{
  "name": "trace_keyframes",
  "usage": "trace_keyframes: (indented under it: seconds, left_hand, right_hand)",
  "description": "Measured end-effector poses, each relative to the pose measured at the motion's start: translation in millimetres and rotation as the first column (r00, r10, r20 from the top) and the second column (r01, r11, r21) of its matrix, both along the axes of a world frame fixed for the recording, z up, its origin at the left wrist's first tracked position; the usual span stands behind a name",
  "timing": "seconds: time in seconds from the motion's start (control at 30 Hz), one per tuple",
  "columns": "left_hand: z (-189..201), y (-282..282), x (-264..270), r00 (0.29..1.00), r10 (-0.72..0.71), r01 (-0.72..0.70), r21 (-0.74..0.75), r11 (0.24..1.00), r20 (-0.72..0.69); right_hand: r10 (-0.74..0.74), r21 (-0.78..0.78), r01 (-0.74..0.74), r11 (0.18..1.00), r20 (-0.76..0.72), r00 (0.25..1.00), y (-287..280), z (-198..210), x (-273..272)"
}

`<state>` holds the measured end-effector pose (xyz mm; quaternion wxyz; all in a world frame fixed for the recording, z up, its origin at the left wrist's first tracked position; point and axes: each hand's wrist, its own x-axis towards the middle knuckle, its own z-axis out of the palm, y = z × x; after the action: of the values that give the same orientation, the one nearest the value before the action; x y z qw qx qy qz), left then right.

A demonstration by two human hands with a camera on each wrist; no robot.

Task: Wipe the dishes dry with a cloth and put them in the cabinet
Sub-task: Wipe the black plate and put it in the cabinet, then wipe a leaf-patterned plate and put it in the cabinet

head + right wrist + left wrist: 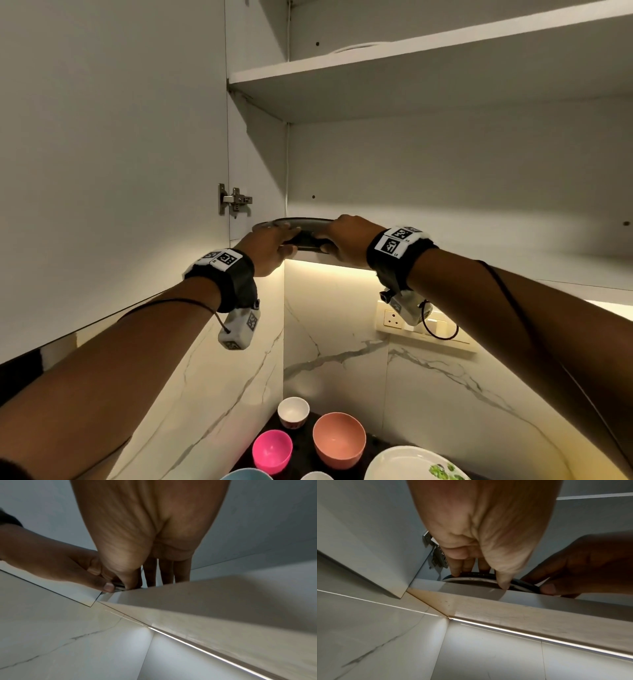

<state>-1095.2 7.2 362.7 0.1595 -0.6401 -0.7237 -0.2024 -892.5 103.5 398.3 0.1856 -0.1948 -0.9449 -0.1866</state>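
The left hand (270, 250) curls round the 9 o'clock rim and the right hand (346, 240) round the 3 o'clock rim of one dark plate (305, 229), held at the front lip of the cabinet's bottom shelf (513, 260). Only the left wrist view shows the plate's pale underside band (471, 579). Only the head view shows, at 6 o'clock on the counter (303, 437), one white bowl (293, 411), one salmon bowl (339, 438), one magenta bowl (272, 452), one blue bowl (245, 475) and one green-printed plate (400, 462).
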Motion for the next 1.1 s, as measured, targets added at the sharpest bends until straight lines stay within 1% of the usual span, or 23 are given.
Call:
trace_keyframes:
  seconds: [0.13, 0.3, 0.43, 0.5, 0.53, 0.63, 0.67, 0.7, 0.77, 0.83, 0.9, 1.0, 1.1]
  left_hand:
    - [5, 5, -9, 0.999, -0.009, 0.011, -0.038, 0.999, 0.044]
    - [2, 12, -19, 0.998, -0.041, 0.046, -0.091, 0.995, 0.053]
    - [-5, 7, -12, 0.999, 0.022, -0.019, -0.066, 0.998, 0.044]
    - [-8, 1, -3, 0.998, 0.040, -0.038, -0.036, 0.999, 0.048]
    - [-9, -3, 2, 0.998, 0.023, -0.023, -0.004, 1.000, 0.059]
    - [-16, -25, 20, 0.993, -0.071, 0.060, 0.119, 0.991, 0.091]
    - [-20, -34, 26, 0.991, -0.109, 0.095, 0.168, 0.981, 0.080]
    - [-30, -44, 32, 0.988, -0.137, 0.120, 0.207, 0.971, 0.074]
    - [-46, -66, 50, 0.987, -0.139, 0.113, 0.274, 0.955, 0.076]
    - [-72, -89, 69, 0.988, -0.129, 0.099, 0.306, 0.947, 0.081]
    - [-100, -113, 87, 0.980, -0.171, 0.129, 0.326, 0.936, 0.102]
    - [-150, -144, 110, 0.956, -0.212, 0.154, 0.271, 0.950, 0.202]
    - [-206, -165, 128, 0.943, -0.195, 0.156, 0.157, 0.975, 0.270]
  right_hand:
    - [-0.018, 0.010, 0.019, 1.000, -0.003, 1.000, -1, 0, -6]
    - [-0.052, -0.004, 0.052, 0.999, -0.006, 0.999, -1, -1, -13]
    - [-0.045, -0.051, 0.043, 0.998, -0.023, 0.999, -3, -3, -12]
    - [-0.032, -0.067, 0.029, 0.997, -0.034, 0.999, -5, -4, -8]
    - [-0.014, -0.074, 0.010, 0.997, -0.052, 0.999, -7, -6, -4]
    - [0.059, -0.078, -0.070, 0.995, -0.130, 0.990, -24, -11, 15]
    - [0.082, -0.067, -0.093, 0.993, -0.151, 0.985, -31, -13, 24]
    - [0.096, -0.061, -0.108, 0.992, -0.168, 0.981, -37, -21, 34]
    - [0.104, -0.041, -0.113, 0.993, -0.187, 0.977, -53, -36, 57]
    - [0.093, -0.035, -0.102, 0.994, -0.186, 0.978, -69, -62, 83]
    - [0.105, -0.053, -0.118, 0.992, -0.208, 0.972, -87, -90, 114]
    - [0.140, -0.109, -0.173, 0.979, -0.259, 0.956, -114, -131, 159]
    - [0.101, -0.245, -0.171, 0.954, -0.275, 0.956, -133, -187, 200]
